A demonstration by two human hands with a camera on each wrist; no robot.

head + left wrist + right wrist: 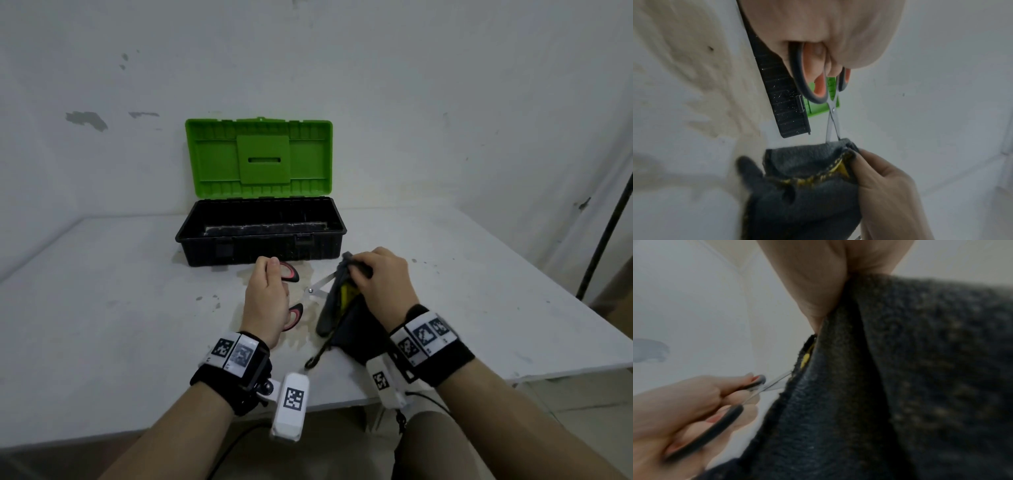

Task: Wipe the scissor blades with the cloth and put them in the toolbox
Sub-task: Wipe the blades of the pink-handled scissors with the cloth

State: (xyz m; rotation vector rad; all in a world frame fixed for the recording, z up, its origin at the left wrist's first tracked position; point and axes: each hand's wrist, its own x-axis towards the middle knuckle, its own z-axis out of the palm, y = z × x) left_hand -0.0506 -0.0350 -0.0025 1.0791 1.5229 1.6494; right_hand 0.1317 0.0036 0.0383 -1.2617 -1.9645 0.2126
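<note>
My left hand (269, 294) grips the black-and-red handles of the scissors (317, 287), thumb and fingers through the loops, blades spread apart. The blade tips run into a dark grey cloth (337, 301) with yellow stitching, which my right hand (376, 281) pinches around them just above the table. In the left wrist view the scissors (831, 116) point down into the cloth (807, 191). The right wrist view shows the cloth (890, 386) filling the frame and the scissors (774, 382) entering it from the left. The toolbox (260, 251) stands open behind, green lid (260, 157) upright.
The white table (120, 308) is stained near the hands and ends close on the right side. A black strap (320, 353) hangs from the cloth toward the front edge. A dark pole (606, 233) leans at the far right. A white wall stands behind the toolbox.
</note>
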